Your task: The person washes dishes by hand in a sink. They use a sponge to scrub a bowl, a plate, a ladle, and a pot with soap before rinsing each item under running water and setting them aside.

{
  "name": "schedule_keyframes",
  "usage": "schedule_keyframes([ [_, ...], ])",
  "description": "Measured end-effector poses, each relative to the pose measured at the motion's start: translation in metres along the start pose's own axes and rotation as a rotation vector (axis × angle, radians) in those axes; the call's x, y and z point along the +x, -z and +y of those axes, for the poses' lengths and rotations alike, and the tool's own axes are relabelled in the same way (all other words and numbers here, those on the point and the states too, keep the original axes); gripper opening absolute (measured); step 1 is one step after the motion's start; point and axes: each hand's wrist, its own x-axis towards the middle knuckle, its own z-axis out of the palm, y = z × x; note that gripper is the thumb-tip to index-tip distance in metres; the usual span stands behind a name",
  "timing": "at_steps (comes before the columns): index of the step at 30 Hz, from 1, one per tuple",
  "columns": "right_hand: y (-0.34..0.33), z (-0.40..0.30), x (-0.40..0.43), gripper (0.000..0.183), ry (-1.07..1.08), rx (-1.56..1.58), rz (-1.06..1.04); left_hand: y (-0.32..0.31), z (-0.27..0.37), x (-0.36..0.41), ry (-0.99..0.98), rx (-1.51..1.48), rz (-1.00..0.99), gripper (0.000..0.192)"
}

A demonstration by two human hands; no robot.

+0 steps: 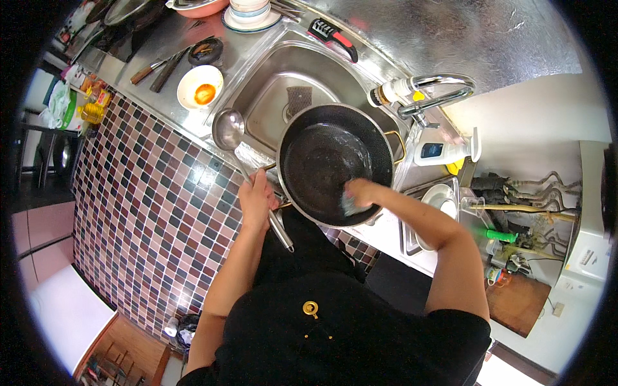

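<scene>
A large black pan (321, 149) with brass-coloured side handles is at the near edge of the steel sink, covering part of the basin. My left hand (258, 200) grips a long-handled metal ladle (228, 129) and is also at the pan's near-left handle; whether its fingers close on that handle too I cannot tell. Inside the pan, my right hand (361, 192) presses a grey-blue scrubbing pad (351, 205) against the lower right of the inner surface. Both hand and pad are slightly blurred. Wet or soapy streaks show on the pan's dark inside.
Beyond the pan lies the sink basin (260, 82), with a tap (434, 99) at its right. A stained white bowl (186, 89) and knives (166, 70) rest on the left counter. A knife sharpener (333, 38) lies behind the sink; a white bottle (442, 150) is at the right.
</scene>
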Motion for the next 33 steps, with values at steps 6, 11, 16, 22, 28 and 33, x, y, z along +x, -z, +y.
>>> schedule_keyframes([
  [6, 0.058, -0.105, 0.024, 0.035, 0.358, 1.336, 0.319, 0.000, 0.004, 0.004, 0.009, -0.007, -0.008, 0.031],
  [11, 0.096, -0.127, 0.023, 0.041, 0.384, 1.737, 0.623, -0.003, 0.006, 0.003, 0.025, -0.032, -0.045, 0.032],
  [16, 0.140, -0.129, 0.070, 0.033, 0.050, 1.686, 0.997, -0.004, 0.012, 0.002, 0.047, 0.011, -0.095, 0.032],
  [22, 0.185, -0.019, 0.102, 0.024, -0.351, 2.300, 1.513, 0.004, 0.002, 0.001, 0.059, -0.015, -0.112, 0.030],
  [28, 0.174, -0.018, 0.116, 0.013, -0.363, 2.289, 1.591, 0.002, 0.001, -0.001, 0.061, -0.018, -0.121, 0.033],
  [33, 0.149, -0.106, 0.085, 0.020, 0.178, 2.050, 0.660, 0.006, 0.001, 0.008, 0.019, -0.016, -0.112, 0.037],
])
